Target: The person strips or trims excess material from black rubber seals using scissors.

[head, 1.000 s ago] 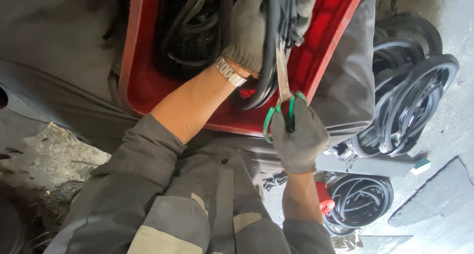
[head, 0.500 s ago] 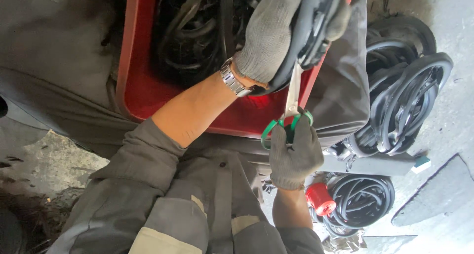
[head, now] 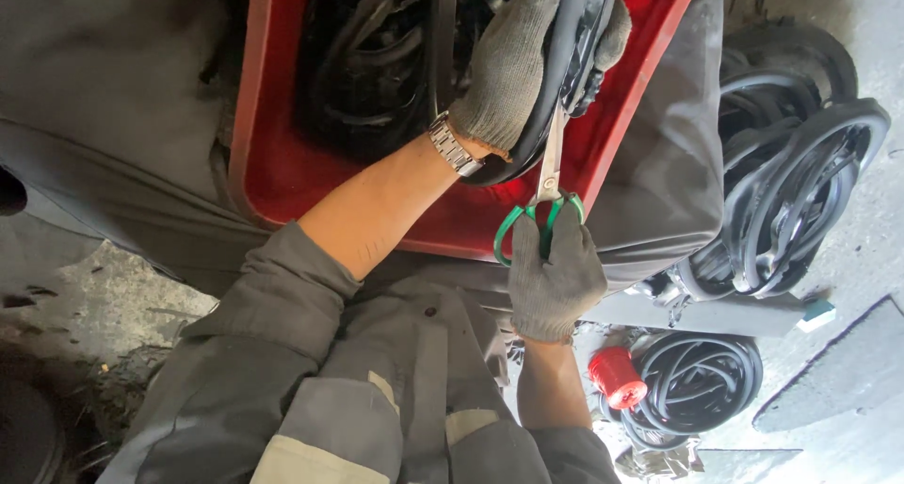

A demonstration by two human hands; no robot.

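Observation:
My left hand (head: 513, 65), in a grey knit glove with a metal watch at the wrist, grips a loop of black rubber strip (head: 563, 60) over a red plastic tub (head: 259, 154). My right hand (head: 554, 277), also gloved, holds green-handled scissors (head: 541, 206). The blades point up and meet the rubber strip just below my left hand. More black rubber strips (head: 377, 60) fill the tub.
Coils of black rubber strip (head: 800, 183) lie on the concrete floor at the right, with another coil (head: 702, 380) lower down beside a small red cap-shaped object (head: 617, 376). Grey cloth (head: 673, 154) drapes around the tub. My grey work sleeves fill the lower middle.
My left hand has lifted the rubber loop up and to the right over the tub. My right hand followed with the scissors, blades still at the strip.

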